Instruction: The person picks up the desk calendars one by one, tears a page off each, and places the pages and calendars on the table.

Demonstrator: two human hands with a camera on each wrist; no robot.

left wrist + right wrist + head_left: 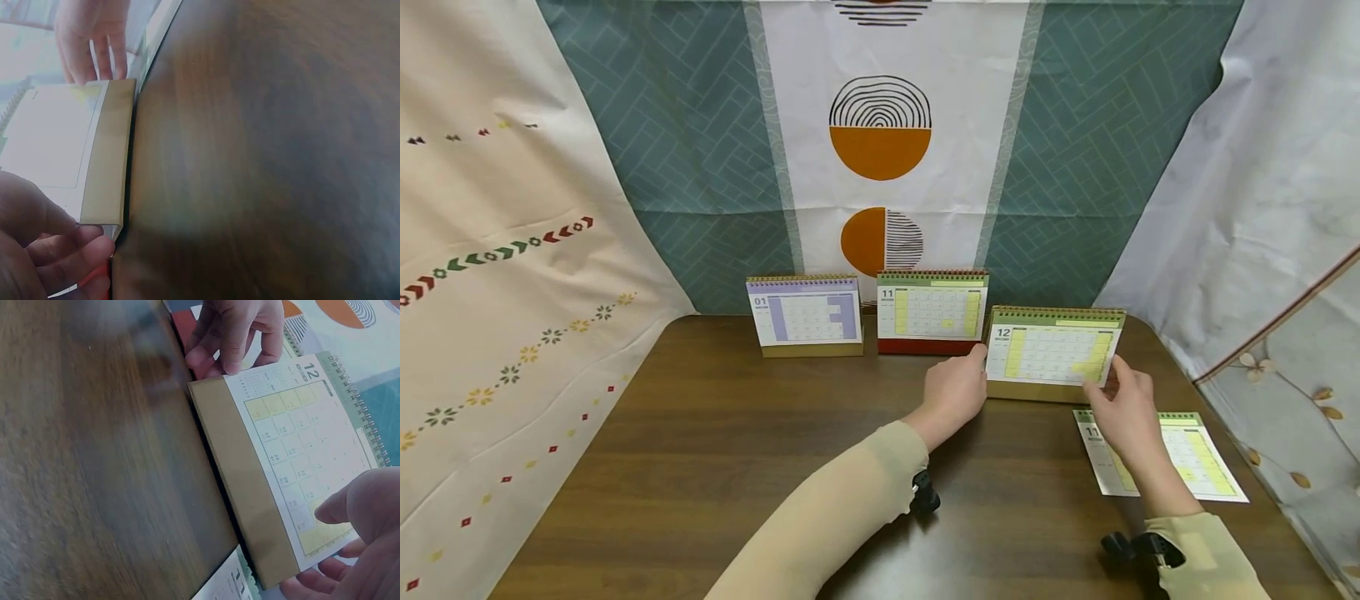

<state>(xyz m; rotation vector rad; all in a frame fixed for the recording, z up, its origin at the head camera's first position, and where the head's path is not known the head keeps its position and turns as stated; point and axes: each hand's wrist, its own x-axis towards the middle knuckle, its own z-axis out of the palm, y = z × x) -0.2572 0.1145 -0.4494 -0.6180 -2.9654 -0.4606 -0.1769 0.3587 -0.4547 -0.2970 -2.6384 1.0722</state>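
Note:
A green-topped spiral desk calendar (1051, 354) showing month 12 stands on a tan base at the right rear of the table. My left hand (955, 390) pinches its left lower edge, thumb in front, as the left wrist view shows. At its right edge my right hand (1126, 417) holds it, the thumb over the front page and the fingers (312, 581) reaching around behind. Under the right hand and forearm lies a loose calendar page (1198, 458) marked 11, partly covered.
A month 11 calendar (932, 312) with a red base (917, 347) stands just left of the held one. Further left is a purple month 01 calendar (808, 318). A patterned cloth (700, 167) hangs behind the wooden table (715, 467), with pale cloths at both sides.

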